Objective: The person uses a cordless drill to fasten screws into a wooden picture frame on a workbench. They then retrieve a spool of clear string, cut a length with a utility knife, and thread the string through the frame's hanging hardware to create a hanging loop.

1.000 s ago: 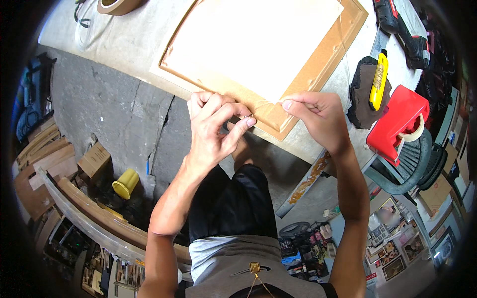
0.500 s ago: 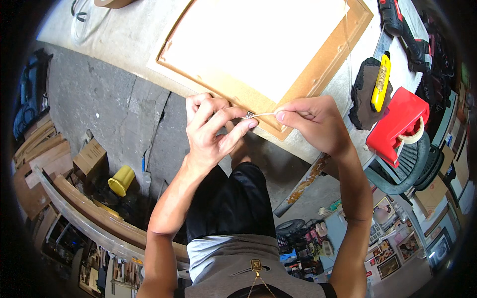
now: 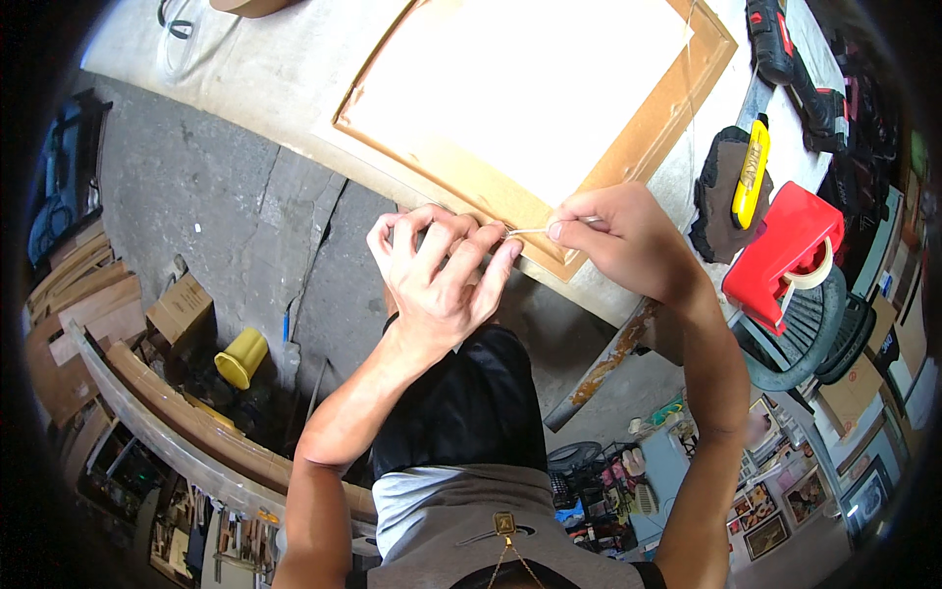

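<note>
A wooden picture frame (image 3: 643, 133) lies on the bench with a bright white panel inside it. At its near corner a thin white cord (image 3: 531, 231) is stretched between my two hands. My left hand (image 3: 439, 265) pinches the cord's left end between thumb and forefinger; its fingertips hide whatever the cord meets there. To the right, my right hand (image 3: 618, 234) grips the same cord between thumb and curled fingers, and a short length shows above the fist. A thin strand also crosses the far right of the frame.
Right of the frame, a yellow utility knife (image 3: 752, 175) lies on a dark cloth pad (image 3: 719, 191). A red tape dispenser (image 3: 785, 255) and a black-and-red power drill (image 3: 772, 44) are close by. A yellow bucket (image 3: 240, 358) stands on the floor at left.
My left fingers have closed further over the cord's end, covering a small metal piece that showed before. The frame appears slightly farther right in view. Both hands keep the cord.
</note>
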`<control>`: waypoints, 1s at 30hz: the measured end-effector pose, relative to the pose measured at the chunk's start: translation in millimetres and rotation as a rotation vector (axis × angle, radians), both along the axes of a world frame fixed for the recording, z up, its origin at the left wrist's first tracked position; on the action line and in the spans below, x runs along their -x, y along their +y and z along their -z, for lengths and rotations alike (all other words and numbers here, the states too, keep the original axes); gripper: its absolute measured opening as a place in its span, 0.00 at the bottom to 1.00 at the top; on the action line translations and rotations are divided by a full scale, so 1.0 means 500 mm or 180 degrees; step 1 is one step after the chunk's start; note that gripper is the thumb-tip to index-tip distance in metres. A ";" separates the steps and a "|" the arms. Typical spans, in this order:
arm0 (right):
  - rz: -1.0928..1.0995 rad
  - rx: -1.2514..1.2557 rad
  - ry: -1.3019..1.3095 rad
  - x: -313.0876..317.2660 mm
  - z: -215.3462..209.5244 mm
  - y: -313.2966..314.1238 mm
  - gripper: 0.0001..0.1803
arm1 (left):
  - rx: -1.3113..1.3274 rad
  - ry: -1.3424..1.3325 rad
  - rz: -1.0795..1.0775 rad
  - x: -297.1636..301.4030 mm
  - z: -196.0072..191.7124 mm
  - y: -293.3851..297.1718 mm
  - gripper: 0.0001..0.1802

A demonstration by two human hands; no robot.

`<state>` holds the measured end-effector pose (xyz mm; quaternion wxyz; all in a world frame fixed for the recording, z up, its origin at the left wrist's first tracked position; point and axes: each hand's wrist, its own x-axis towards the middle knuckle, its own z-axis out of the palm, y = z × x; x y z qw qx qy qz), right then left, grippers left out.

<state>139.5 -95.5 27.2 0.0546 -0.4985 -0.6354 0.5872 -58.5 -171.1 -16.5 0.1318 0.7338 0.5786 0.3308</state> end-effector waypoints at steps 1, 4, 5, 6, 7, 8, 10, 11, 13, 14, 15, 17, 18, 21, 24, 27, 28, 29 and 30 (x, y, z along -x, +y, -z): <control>-0.0062 0.0031 0.0140 -0.001 0.003 0.001 0.10 | 0.0032 -0.0051 -0.0046 -0.002 0.000 -0.002 0.11; 0.0150 0.0328 0.0412 0.001 0.014 0.005 0.10 | 0.0141 -0.0303 -0.0158 -0.008 0.001 -0.010 0.11; 0.0070 0.0268 0.0441 0.004 0.017 0.007 0.11 | 0.0181 -0.0404 -0.0195 -0.011 0.003 -0.012 0.12; 0.0043 0.0172 0.0521 0.006 0.018 0.008 0.11 | 0.0177 -0.0406 -0.0214 -0.012 0.005 -0.014 0.11; 0.0027 0.0222 0.0517 0.008 0.017 0.009 0.12 | 0.0174 -0.0409 -0.0233 -0.015 0.007 -0.016 0.10; -0.0120 0.0049 0.0377 0.009 0.015 0.010 0.11 | 0.0181 -0.0444 -0.0294 -0.018 0.008 -0.017 0.10; -0.0396 -0.0012 -0.0066 0.012 0.007 0.011 0.11 | 0.0178 -0.0252 -0.0216 -0.017 0.001 -0.016 0.08; -0.0518 -0.0381 -0.0146 0.016 0.003 0.009 0.10 | 0.0175 -0.0172 -0.0202 -0.016 -0.007 -0.012 0.07; -0.0756 -0.1116 -0.0307 0.025 -0.006 0.004 0.07 | 0.0385 -0.0502 -0.0078 0.000 -0.034 0.005 0.06; -0.0692 -0.1711 -0.0295 0.032 -0.009 0.000 0.08 | 0.0410 -0.0663 0.0032 0.012 -0.050 0.019 0.05; -0.0618 -0.2306 -0.0281 0.039 -0.012 -0.003 0.08 | 0.0434 -0.1041 0.0028 0.027 -0.071 0.034 0.05; -0.0213 -0.2089 0.0437 0.053 -0.019 -0.011 0.08 | 0.0378 -0.1681 0.0051 0.051 -0.110 0.069 0.05; 0.0107 -0.1294 0.1114 0.062 -0.022 -0.013 0.08 | 0.0199 -0.1797 0.0183 0.060 -0.117 0.093 0.05; 0.1463 0.0398 0.2185 0.065 -0.039 -0.010 0.08 | 0.0589 -0.2564 -0.0183 0.054 -0.102 0.137 0.19; 0.2876 0.0870 0.2944 0.061 -0.038 0.012 0.09 | 0.2164 -0.1750 -0.0037 0.003 -0.068 0.082 0.31; 0.3495 0.0621 0.2832 0.060 -0.008 0.046 0.09 | 0.0014 -0.0404 0.0321 -0.029 0.006 0.060 0.18; 0.3548 0.0469 0.2661 0.059 0.006 0.056 0.09 | -0.0109 -0.0369 0.0257 -0.031 0.023 0.055 0.16; 0.3587 0.0354 0.2424 0.059 0.021 0.065 0.09 | -0.0221 -0.0335 0.0194 -0.032 0.036 0.053 0.14; 0.3586 0.0233 0.2220 0.058 0.035 0.072 0.10 | -0.0178 -0.0337 0.0214 -0.026 0.041 0.049 0.12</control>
